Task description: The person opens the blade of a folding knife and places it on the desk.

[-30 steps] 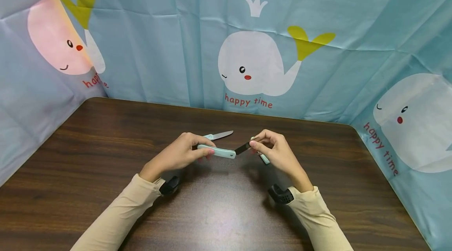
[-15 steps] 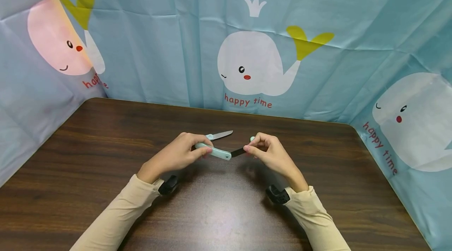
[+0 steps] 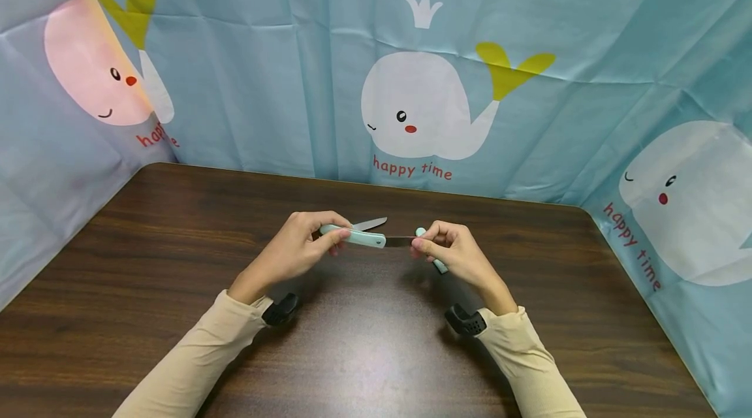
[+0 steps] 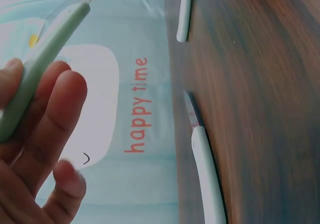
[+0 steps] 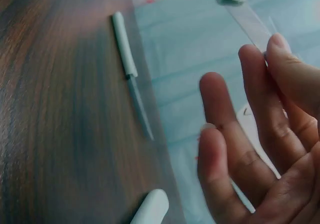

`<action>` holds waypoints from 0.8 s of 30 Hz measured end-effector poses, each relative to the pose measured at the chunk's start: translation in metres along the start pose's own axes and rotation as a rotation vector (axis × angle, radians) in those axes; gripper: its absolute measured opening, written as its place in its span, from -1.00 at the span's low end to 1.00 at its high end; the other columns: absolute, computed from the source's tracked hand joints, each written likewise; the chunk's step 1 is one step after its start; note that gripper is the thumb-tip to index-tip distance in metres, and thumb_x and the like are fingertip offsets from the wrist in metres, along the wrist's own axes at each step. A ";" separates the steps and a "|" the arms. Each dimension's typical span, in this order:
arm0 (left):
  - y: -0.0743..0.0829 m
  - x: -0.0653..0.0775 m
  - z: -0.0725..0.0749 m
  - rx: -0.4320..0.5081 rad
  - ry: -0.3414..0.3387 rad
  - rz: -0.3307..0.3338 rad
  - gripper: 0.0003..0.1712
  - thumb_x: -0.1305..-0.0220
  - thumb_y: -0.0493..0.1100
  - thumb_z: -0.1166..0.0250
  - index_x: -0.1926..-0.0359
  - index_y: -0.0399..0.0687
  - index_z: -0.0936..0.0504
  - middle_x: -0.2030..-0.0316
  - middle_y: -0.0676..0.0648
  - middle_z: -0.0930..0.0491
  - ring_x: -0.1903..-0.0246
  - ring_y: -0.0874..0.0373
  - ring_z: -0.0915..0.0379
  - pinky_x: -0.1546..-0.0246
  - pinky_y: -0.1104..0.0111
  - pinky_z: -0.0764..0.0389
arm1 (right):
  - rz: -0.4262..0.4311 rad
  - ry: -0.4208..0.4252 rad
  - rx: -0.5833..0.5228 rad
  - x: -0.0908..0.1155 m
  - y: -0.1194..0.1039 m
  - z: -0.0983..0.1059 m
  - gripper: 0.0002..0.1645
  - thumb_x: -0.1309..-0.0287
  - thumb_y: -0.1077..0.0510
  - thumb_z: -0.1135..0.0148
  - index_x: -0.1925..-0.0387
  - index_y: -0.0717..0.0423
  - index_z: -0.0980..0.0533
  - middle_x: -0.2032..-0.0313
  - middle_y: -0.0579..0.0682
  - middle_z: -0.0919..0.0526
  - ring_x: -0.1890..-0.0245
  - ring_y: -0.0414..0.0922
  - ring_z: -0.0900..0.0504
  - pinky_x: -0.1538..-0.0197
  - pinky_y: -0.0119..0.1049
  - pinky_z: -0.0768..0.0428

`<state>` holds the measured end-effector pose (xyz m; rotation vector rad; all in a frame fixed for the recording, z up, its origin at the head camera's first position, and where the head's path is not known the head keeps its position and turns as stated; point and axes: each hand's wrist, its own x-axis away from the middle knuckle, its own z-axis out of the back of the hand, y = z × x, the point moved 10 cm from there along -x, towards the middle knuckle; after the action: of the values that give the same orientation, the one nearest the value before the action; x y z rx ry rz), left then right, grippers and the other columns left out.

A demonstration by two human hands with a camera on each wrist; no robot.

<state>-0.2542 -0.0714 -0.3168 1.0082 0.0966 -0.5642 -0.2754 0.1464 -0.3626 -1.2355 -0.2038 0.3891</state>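
Between both hands is a folding knife (image 3: 365, 238) with a mint-green handle, held above the table with its blade (image 3: 399, 241) out to the right. My left hand (image 3: 294, 248) grips the handle (image 4: 52, 46) between thumb and fingers. The right hand (image 3: 455, 251) pinches the blade's tip end with thumb and forefinger; its other fingers (image 5: 217, 96) stand apart. Behind the left hand, a second knife (image 3: 370, 224) lies on the table with its blade extended. A third mint-green handle (image 3: 439, 266) lies beneath the right hand, mostly hidden by it.
The brown wooden table (image 3: 176, 241) is backed and flanked by a light blue curtain (image 3: 264, 98) printed with whales. Black wrist cameras (image 3: 282, 309) are strapped at both sleeves.
Both hands have lifted slightly and the held knife has turned closer to level. The handle rose away from the table, and more of the third handle shows beneath the right hand than half a second ago.
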 end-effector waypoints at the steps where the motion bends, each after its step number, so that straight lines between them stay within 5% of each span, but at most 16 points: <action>1: 0.000 0.000 0.001 0.005 0.009 0.007 -0.90 -0.36 -0.20 -0.28 0.21 -0.06 -0.72 0.50 -0.01 -0.68 0.52 0.07 -0.61 0.55 0.43 -0.50 | -0.002 -0.009 0.003 0.000 0.002 -0.001 -0.83 -0.28 0.16 -0.30 0.34 0.21 -0.55 0.44 -0.21 -0.77 0.35 -0.19 -0.73 0.26 -0.28 -0.63; 7: -0.003 0.001 0.006 0.012 0.033 0.047 -0.91 -0.37 -0.20 -0.28 0.22 -0.05 -0.72 0.49 -0.04 -0.71 0.50 0.06 -0.63 0.57 0.44 -0.46 | -0.008 -0.042 0.016 -0.001 0.005 -0.007 -0.79 -0.28 0.17 -0.30 0.29 0.30 -0.58 0.47 -0.23 -0.73 0.37 -0.18 -0.71 0.24 -0.29 -0.63; 15: -0.012 0.000 0.000 -0.026 -0.036 0.120 -0.86 -0.39 -0.15 -0.26 0.14 -0.07 -0.70 0.47 -0.02 -0.71 0.53 0.18 -0.52 0.53 0.47 -0.36 | -0.048 0.005 0.066 -0.001 0.006 -0.002 -0.72 -0.33 0.13 -0.25 0.14 0.32 -0.58 0.21 0.35 -0.72 0.30 -0.25 -0.72 0.16 -0.20 -0.66; 20: -0.020 0.004 -0.012 -0.090 -0.183 0.165 -0.89 -0.41 -0.13 -0.23 0.15 -0.03 -0.64 0.44 -0.05 -0.69 0.64 0.27 -0.18 0.56 0.45 -0.27 | -0.081 0.001 0.049 -0.003 0.015 -0.001 -0.66 -0.42 0.14 -0.14 0.04 0.39 -0.54 0.15 0.36 -0.71 0.31 -0.29 -0.71 0.13 -0.18 -0.67; 24: -0.027 0.010 -0.025 -0.141 -0.318 0.184 -0.91 -0.41 -0.14 -0.23 0.18 -0.05 -0.61 0.41 -0.04 -0.66 0.61 0.26 -0.21 0.51 0.42 -0.32 | -0.122 0.019 0.046 -0.004 0.024 -0.001 -0.67 -0.41 0.14 -0.15 0.07 0.40 -0.55 0.20 0.27 -0.74 0.34 -0.28 -0.71 0.18 -0.23 -0.67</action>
<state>-0.2546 -0.0660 -0.3547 0.7712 -0.2335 -0.5341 -0.2831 0.1505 -0.3853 -1.1747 -0.2513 0.2755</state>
